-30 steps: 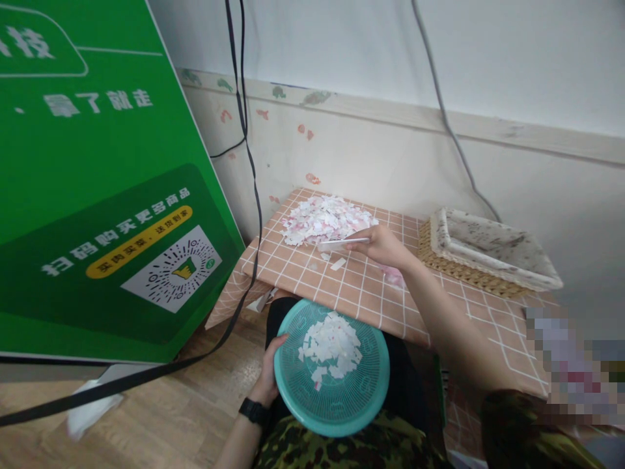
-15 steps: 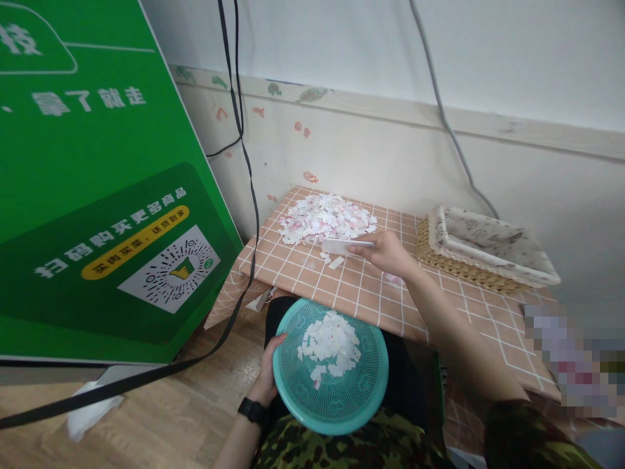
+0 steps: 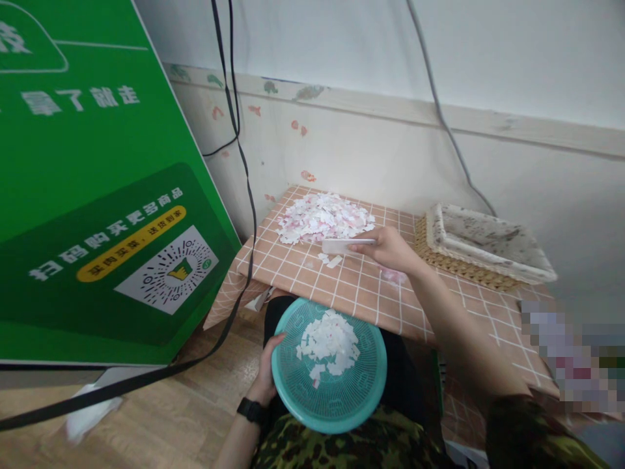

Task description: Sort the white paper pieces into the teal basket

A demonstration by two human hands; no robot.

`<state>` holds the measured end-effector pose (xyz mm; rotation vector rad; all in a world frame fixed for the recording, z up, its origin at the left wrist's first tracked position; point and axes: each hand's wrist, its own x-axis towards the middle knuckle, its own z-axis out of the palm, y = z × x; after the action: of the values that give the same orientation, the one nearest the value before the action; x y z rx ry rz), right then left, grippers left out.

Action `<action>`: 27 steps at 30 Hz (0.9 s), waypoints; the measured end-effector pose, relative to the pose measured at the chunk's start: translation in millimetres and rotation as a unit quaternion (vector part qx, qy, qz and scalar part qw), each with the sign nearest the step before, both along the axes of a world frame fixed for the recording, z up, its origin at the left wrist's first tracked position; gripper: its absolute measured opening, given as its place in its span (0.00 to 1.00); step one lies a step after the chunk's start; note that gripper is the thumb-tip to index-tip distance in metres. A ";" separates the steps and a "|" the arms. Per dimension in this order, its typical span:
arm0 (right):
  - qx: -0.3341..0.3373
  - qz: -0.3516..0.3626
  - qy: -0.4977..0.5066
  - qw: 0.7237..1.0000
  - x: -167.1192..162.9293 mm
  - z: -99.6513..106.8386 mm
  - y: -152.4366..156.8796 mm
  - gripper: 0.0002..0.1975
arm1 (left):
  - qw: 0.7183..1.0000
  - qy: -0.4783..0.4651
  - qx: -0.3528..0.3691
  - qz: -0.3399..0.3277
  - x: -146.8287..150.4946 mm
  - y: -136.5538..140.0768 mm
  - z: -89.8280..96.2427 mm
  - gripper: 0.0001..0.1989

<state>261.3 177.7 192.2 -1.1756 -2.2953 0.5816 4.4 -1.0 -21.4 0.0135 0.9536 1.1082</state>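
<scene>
My left hand point(image 3: 268, 371) grips the left rim of a round turquoise plastic basket point(image 3: 336, 417) resting on my lap. Inside it lies a heap of small white paper scraps point(image 3: 328, 342), a few marked with pink. Over the table, my right hand point(image 3: 388, 249) is closed on a flat white tool point(image 3: 340, 246), broad at its left end; its exact kind is unclear. The tool is at the near edge of a large pile of white and pink paper scraps point(image 3: 322, 218). A couple of loose scraps point(image 3: 334, 261) lie just below it.
A checked brown cloth covers the table point(image 3: 342, 286). A lined wicker basket point(image 3: 483, 251) stands on its right side. At left rises a green sign panel point(image 3: 107, 156), with a black strap point(image 3: 250, 215) hanging beside it. A pink scrap point(image 3: 392, 275) lies near my right wrist.
The whole view has shifted slightly. My right hand and the white tool stay almost in place beside the pile; my left hand still holds the turquoise basket.
</scene>
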 end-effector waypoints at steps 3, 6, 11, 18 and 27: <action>-0.016 0.015 0.001 1.000 0.2 -3.6 -1.6 0.11 | 1.000 0.000 -0.006 -0.005 -0.5 -0.4 -0.1 0.12; -0.003 -0.006 0.004 1.000 3.7 -2.0 -6.7 0.11 | 1.000 0.003 -0.011 -0.006 -0.9 -0.4 -1.1 0.13; 0.029 -0.077 -0.002 0.997 3.2 -2.3 -13.8 0.14 | 1.000 -0.007 0.001 -0.006 0.0 -0.1 -3.5 0.12; 0.012 -0.053 -0.013 0.998 -3.7 -7.2 -17.3 0.14 | 1.000 -0.006 0.001 -0.008 0.1 0.0 -2.0 0.11; -0.001 0.007 -0.041 0.999 8.2 -2.2 -34.0 0.13 | 1.000 -0.003 0.001 -0.007 0.2 0.4 -2.7 0.11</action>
<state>269.6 143.7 190.0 -1.2052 -2.3745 0.5499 4.5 -0.6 -24.1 0.0184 0.9462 1.0961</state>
